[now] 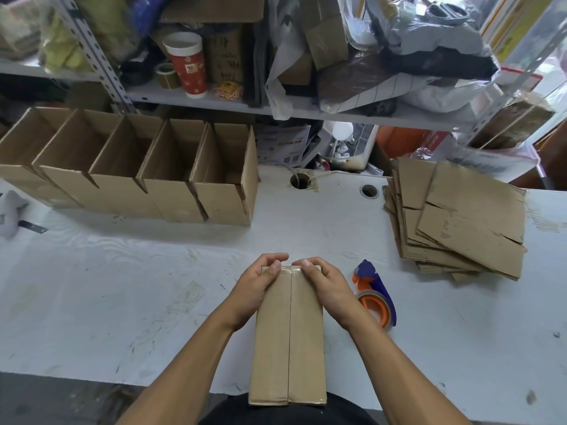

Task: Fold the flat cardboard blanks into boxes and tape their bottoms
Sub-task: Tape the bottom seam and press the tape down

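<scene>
At the bench's (122, 286) near edge, both hands, left (257, 286) and right (328, 286), grip the box's (288, 348) far end, thumbs on the tape (290, 270); rub it flat over the edge, keeping the seam shut.

Single head-worn wide view, close, forward and down over the table (153, 286).

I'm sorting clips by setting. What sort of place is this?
Probably a small packing or shipping workroom: a row of open folded brown cardboard boxes stands on the white table, a stack of flat cardboard blanks waits at the right, and an orange-and-blue tape dispenser lies nearby.
</scene>
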